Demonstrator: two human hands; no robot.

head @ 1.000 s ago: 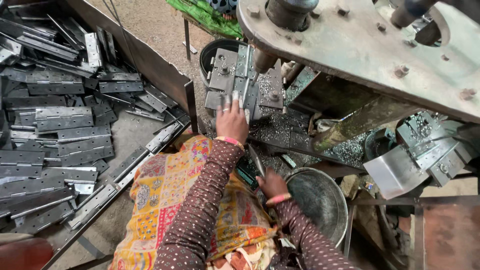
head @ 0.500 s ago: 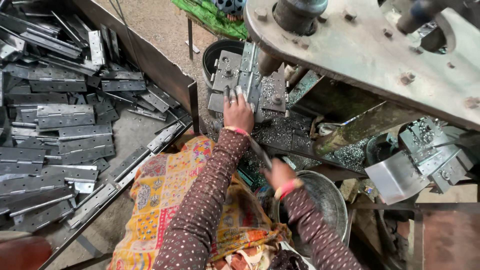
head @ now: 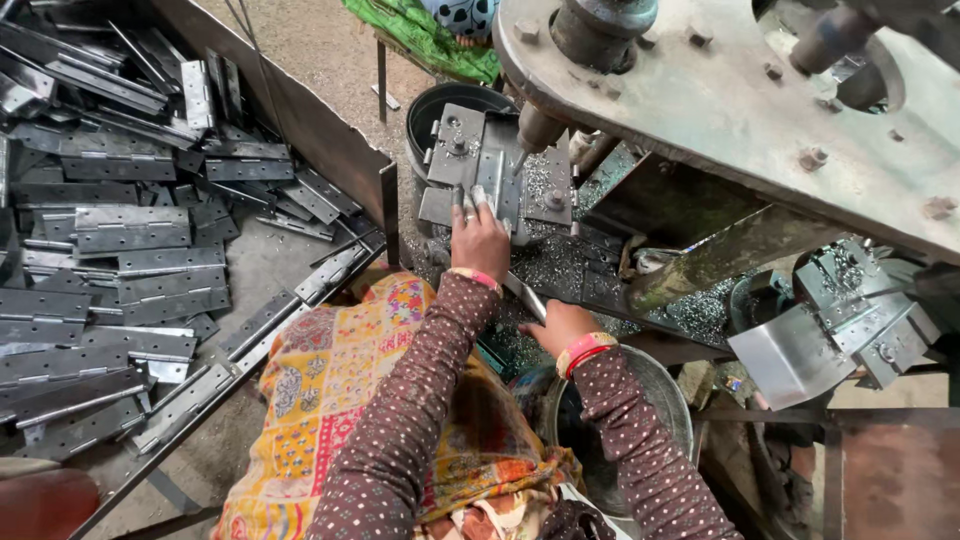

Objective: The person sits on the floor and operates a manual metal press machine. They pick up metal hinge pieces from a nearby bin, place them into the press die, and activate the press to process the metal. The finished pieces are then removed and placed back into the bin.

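The left hand (head: 480, 240) was extended forward, palm down, fingers (head: 472, 203) pressed on a steel hinge strip (head: 492, 175) seated in the press fixture (head: 470, 160) under the punch (head: 538, 130). The strip's long axis ran away from the person, its far end pointing toward the black bucket (head: 440, 105). The left arm was nearly straight, the sleeve lying over the patterned cloth (head: 350, 390) on the lap.

The right hand (head: 560, 325) was held lower and nearer the body, wrist bent, fingers curled around a narrow metal strip (head: 525, 297) that ran diagonally up-left. It was above the rim of a round steel basin (head: 660, 385).

Loose hinges (head: 130, 230) lay heaped in the tray at left.
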